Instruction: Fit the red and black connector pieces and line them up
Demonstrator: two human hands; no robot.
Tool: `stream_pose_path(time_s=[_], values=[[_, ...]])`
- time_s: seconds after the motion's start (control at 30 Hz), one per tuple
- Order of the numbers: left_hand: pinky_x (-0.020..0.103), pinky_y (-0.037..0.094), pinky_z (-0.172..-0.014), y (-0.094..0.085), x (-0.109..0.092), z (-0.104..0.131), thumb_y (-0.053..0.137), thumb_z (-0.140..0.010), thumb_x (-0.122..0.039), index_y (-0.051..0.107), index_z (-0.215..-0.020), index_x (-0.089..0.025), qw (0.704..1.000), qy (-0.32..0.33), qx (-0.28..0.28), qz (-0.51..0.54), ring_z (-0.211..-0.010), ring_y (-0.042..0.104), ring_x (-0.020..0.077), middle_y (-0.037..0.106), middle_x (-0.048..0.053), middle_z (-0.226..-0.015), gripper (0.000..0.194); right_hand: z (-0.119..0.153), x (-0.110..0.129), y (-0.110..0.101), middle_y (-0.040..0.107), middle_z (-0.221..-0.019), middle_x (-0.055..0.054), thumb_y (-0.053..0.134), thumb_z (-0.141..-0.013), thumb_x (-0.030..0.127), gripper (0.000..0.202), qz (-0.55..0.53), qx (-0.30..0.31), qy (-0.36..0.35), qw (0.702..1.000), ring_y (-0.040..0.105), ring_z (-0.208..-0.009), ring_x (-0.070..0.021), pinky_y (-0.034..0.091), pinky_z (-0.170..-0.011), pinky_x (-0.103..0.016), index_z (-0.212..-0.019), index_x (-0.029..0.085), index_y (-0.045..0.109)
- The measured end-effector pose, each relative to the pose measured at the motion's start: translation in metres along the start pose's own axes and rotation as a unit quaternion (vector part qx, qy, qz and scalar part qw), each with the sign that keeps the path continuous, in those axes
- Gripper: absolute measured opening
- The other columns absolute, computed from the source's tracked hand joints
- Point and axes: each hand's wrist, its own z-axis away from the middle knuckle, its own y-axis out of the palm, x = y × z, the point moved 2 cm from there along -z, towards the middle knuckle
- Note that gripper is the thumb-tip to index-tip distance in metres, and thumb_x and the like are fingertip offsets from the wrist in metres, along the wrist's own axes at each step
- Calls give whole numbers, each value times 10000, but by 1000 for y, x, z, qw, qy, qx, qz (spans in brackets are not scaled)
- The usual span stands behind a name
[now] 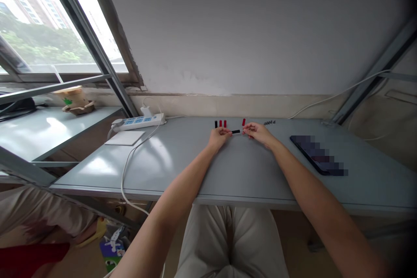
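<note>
My left hand [218, 137] pinches a short black stick-like piece [236, 131] by its left end, so that it points right. Facing its free end is my right hand [257, 133], fingertips pressed together; what they hold, if anything, is too small to make out. Behind my left hand a small black piece [216, 124] and two red pieces, one of them the right-hand red piece [225, 124], stand in a short row. Another red piece [243, 122] is just behind my right fingers. Several tiny dark parts [269, 122] lie beyond my right hand.
A phone [317, 156] lies right of my right forearm on the grey table [241, 173]. At the left are a power strip [140, 122], a white flat square [125, 138] and a white cable [125, 163] hanging over the front edge. Another person's leg [48, 210] shows lower left.
</note>
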Motion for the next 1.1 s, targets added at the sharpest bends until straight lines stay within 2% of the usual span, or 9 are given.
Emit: stream_pose_path(time_s=[0.27, 0.43, 0.57, 0.73, 0.83, 0.97, 1.1], values=[[231, 405, -604, 5, 5, -3, 644, -629, -215, 585, -732, -131, 999, 18, 27, 21, -591, 537, 98, 613, 42, -651, 146, 2, 5, 9, 616, -728, -34, 583, -680, 361, 222, 1, -4, 2, 1000, 454, -499, -73, 394, -525, -236, -793, 174, 546], [236, 410, -621, 3, 8, -4, 637, -636, -240, 590, -744, -137, 999, 38, -15, 28, -590, 533, 96, 607, 37, -652, 156, 1, 1, 9, 613, -759, -44, 579, -684, 341, 248, 27, 29, -27, 999, 516, -591, -104, 416, -570, -246, -860, 169, 549], [238, 412, -634, 1, 9, -7, 637, -634, -251, 590, -737, -137, 997, 55, -26, 46, -612, 541, 99, 609, 42, -670, 160, 0, 3, 11, 602, -748, -34, 573, -691, 287, 205, 165, 23, -93, 982, 535, -667, -124, 416, -635, -254, -859, 169, 576], [234, 413, -618, 2, 9, -8, 653, -615, -263, 579, -718, -135, 996, 64, -27, 48, -600, 533, 95, 603, 42, -676, 180, -3, 11, 18, 603, -878, -60, 549, -707, 213, 162, 368, 7, -148, 918, 539, -769, -148, 394, -697, -261, -856, 182, 605], [243, 417, -622, 2, 7, -7, 616, -658, -284, 567, -752, -138, 996, 61, -34, 59, -609, 540, 102, 618, 57, -697, 181, -14, 9, 21, 615, -810, -61, 565, -686, 182, 160, 405, -3, -100, 909, 551, -752, -161, 392, -679, -259, -838, 172, 613], [243, 412, -614, -4, 2, -5, 537, -713, -238, 543, -725, -138, 993, 19, -95, 73, -588, 528, 97, 620, 61, -690, 101, -35, -4, 23, 636, -753, -53, 608, -641, 183, 132, 349, -26, 12, 937, 567, -685, -153, 401, -614, -236, -769, 152, 619], [237, 406, -609, -12, 1, -6, 511, -709, -207, 535, -689, -140, 986, -19, -144, 83, -577, 512, 94, 603, 46, -659, 73, -52, -17, 29, 644, -751, -57, 618, -629, 186, 151, 272, -53, 55, 959, 579, -677, -140, 413, -607, -220, -771, 134, 621]])
